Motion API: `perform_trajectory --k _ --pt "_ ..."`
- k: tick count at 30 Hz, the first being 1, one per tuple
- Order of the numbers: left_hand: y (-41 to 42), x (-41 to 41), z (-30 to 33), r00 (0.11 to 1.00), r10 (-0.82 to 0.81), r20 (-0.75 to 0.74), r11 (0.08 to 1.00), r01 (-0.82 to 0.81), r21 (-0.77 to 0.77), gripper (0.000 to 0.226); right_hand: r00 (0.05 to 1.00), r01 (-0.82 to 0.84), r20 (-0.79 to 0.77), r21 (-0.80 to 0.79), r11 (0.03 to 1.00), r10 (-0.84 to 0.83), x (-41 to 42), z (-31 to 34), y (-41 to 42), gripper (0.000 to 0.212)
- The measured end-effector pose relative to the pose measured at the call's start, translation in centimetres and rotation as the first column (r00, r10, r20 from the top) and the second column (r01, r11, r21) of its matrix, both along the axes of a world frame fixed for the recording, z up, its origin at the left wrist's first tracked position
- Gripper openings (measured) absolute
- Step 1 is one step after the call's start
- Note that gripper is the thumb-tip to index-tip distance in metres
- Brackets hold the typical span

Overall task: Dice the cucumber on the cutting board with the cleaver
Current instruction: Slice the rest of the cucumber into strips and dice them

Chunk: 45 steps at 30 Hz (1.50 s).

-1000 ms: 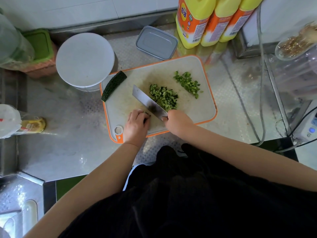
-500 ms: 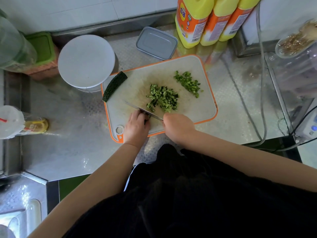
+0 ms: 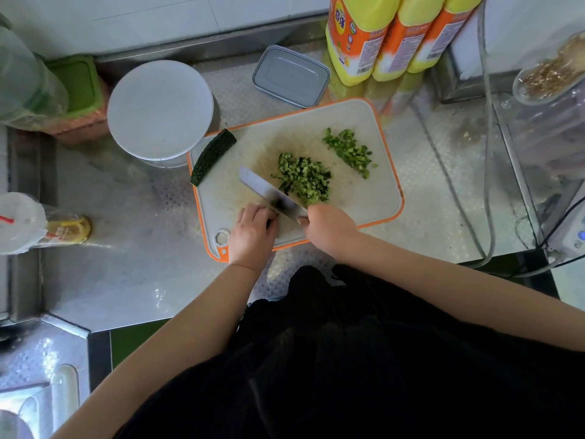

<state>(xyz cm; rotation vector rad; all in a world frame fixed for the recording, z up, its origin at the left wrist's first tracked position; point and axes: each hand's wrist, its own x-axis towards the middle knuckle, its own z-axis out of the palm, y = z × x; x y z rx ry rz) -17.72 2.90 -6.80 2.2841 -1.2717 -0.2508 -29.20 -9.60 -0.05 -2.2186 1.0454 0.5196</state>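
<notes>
I am gripping the cleaver [image 3: 273,198] handle in my right hand [image 3: 329,228], its blade lying tilted beside the diced cucumber pile [image 3: 305,179] on the cutting board [image 3: 373,198]. My left hand [image 3: 253,234] is curling its fingers over a piece I cannot make out, beside the blade.

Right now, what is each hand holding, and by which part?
Right hand grips the cleaver at its handle end, handle hidden. Left hand curls over something beside the blade; what it holds cannot be told.
</notes>
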Motion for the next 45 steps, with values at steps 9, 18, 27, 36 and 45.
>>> perform_trajectory --k 9,18,27,36,45 --pt "0.8 -0.7 0.7 1.0 0.003 0.006 1.0 -0.003 -0.018 0.019 0.994 -0.066 0.08 -0.095 0.993 0.074 -0.9 0.6 0.3 0.028" --pt "0.3 -0.4 0.2 0.998 0.054 -0.039 0.998 -0.052 0.038 0.008 0.988 -0.155 -0.004 -0.129 0.979 0.156 -0.5 0.7 1.4 0.01" --pt "0.5 -0.4 -0.2 0.999 0.039 -0.03 0.999 -0.039 -0.016 0.006 0.993 -0.114 -0.03 -0.065 0.991 0.113 0.4 0.2 1.6 0.011" --pt "1.0 -0.4 0.5 1.0 0.008 -0.029 1.0 -0.009 -0.02 0.005 0.999 -0.004 0.045 -0.031 1.0 0.005 -0.6 0.5 0.4 0.029" --pt "1.1 -0.2 0.2 1.0 -0.008 0.018 0.999 0.007 0.031 0.015 0.99 -0.138 0.023 -0.111 0.984 0.141 -0.4 1.6 2.3 0.01"
